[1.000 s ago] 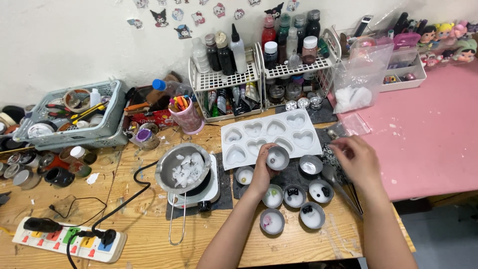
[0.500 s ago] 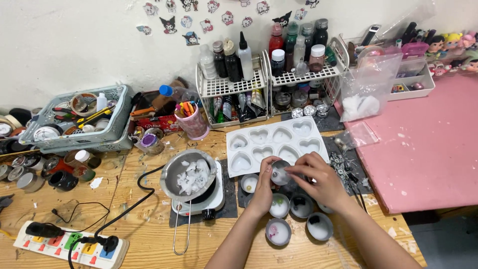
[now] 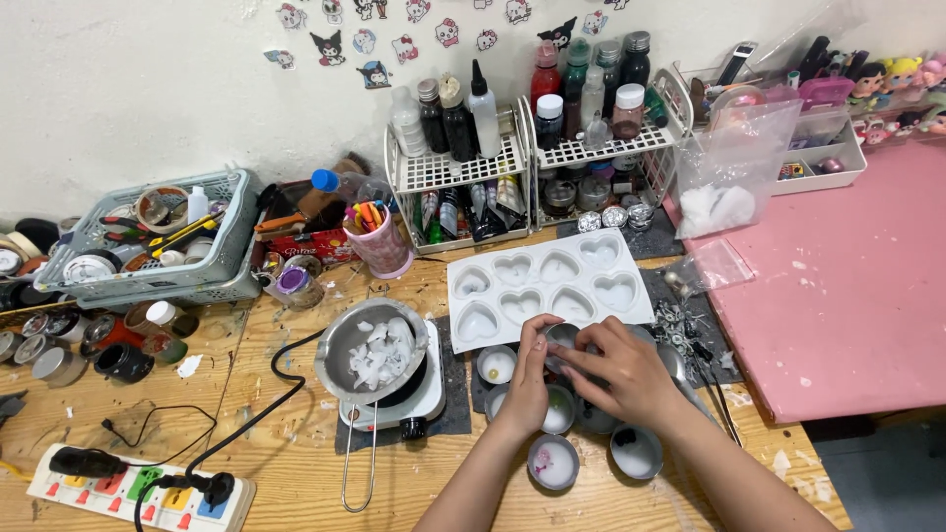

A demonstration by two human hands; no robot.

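Hands meet low in the frame's centre, over a cluster of small round metal cups on the wooden bench [image 3: 296,463]. The left hand [image 3: 527,379] is closed around one cup [image 3: 562,337], holding it raised just below the white heart mould [image 3: 547,286]; its thumb lies along the cup's left rim. The right hand [image 3: 616,369] comes in from the lower right, fingers curled, its fingertips [image 3: 567,352] pinching at the held cup's near edge. What, if anything, sits between those fingertips is too small to tell. So the cup lies between the two hands, touching both, at the mould's lower edge.

Other cups lie around them: one with white filling [image 3: 498,366] just left of the left hand, one [image 3: 552,461] below the wrists with a pink speck in white, one [image 3: 636,451] at lower right with a dark speck, and one [image 3: 559,412] partly hidden under the hands.

Left of the hands, a pan [image 3: 372,353] of white chunks sits on a small white hotplate [image 3: 409,394], its wire handle pointing down the frame. A power strip [image 3: 133,485] lies at lower left. A grey basket [image 3: 148,246] of tools stands at upper left, white racks [image 3: 463,158] of bottles stand at top centre, and a pink board [image 3: 847,286] fills the right.
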